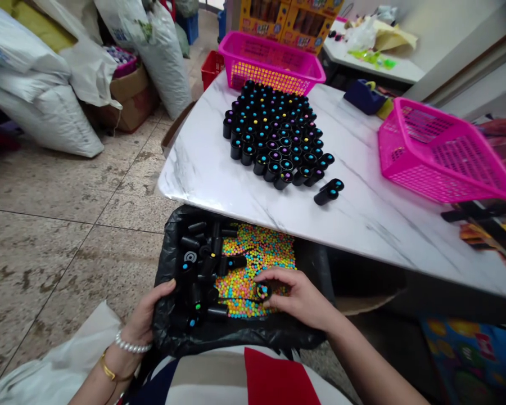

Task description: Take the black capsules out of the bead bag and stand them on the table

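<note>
My right hand [300, 293] is closed around a small black tube [262, 291], its open end showing colored beads. It is low over a bed of small multicolored beads [257, 247]. These lie in a bin lined with a black plastic bag [236, 332], against my lap. Several more black tubes [198, 275] lie jumbled in the bin's left side. My left hand [149, 306] grips the bin's left rim, thumb on top and the other fingers mostly hidden. On the table, a dense group of upright black tubes [274, 126] shows mostly blue, purple and yellow dots on top.
A white marbled table [202, 163] stands beyond the bin, with two separate tubes [329, 192] near its front edge. Pink baskets stand at its far end [274, 53] and right side [442, 152]. White sacks [54, 107] and a cardboard box [130, 98] occupy the floor left.
</note>
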{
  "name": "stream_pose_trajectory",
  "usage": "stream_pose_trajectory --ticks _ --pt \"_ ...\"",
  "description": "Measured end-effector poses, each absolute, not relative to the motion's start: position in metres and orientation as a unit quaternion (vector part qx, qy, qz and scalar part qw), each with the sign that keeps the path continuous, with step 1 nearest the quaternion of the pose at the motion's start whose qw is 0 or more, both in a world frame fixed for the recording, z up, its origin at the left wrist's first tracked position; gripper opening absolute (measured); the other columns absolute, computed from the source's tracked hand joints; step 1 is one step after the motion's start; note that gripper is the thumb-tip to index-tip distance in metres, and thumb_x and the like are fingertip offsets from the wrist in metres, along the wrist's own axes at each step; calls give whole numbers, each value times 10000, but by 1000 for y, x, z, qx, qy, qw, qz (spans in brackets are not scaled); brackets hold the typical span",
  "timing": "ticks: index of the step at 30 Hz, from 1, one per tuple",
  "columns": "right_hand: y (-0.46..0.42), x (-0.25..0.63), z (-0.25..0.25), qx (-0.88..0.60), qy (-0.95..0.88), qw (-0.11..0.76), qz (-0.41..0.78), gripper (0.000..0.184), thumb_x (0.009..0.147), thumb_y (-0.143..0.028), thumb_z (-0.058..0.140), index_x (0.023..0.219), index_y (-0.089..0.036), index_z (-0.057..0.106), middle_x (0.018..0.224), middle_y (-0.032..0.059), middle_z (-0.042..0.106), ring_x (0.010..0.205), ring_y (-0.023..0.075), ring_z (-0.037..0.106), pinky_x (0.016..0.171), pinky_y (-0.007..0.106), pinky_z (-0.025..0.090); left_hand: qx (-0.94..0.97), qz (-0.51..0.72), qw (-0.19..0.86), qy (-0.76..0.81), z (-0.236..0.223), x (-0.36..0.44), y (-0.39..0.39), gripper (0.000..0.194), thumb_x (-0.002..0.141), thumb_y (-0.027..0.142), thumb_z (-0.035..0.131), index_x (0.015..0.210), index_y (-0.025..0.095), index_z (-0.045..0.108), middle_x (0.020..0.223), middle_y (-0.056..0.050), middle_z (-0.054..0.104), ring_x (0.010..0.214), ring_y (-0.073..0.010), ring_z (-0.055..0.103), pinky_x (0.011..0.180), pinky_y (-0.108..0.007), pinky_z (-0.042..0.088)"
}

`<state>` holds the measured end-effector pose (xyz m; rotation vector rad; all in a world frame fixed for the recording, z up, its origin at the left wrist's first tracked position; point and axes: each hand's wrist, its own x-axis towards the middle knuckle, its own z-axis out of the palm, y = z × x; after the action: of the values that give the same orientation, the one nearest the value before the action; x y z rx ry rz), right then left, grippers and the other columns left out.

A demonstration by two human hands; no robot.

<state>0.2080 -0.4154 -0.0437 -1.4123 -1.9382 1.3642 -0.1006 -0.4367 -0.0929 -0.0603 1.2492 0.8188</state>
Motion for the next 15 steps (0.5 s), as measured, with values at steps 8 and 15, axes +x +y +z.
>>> stream_pose_trajectory --ticks 8,15 --pt "-412 226 -23 -515 -691 259 436 318 752 -139 684 1054 -234 654 1056 36 670 980 180 621 887 313 479 -38 367 703 608 -92 -98 -437 367 799 70 573 1159 49 645 759 -130 765 786 -340 723 726 -463 608" --pt "-419 231 0 -541 -670 277 426 323 720 -143 714 1023 -234 649 948 22 656 791 153 607 722 278 505 -46 347 688 636 -89 -97 -436 496 749 92 668 1235 165 602 784 -76 770 874 -355 705 707 -451 608"
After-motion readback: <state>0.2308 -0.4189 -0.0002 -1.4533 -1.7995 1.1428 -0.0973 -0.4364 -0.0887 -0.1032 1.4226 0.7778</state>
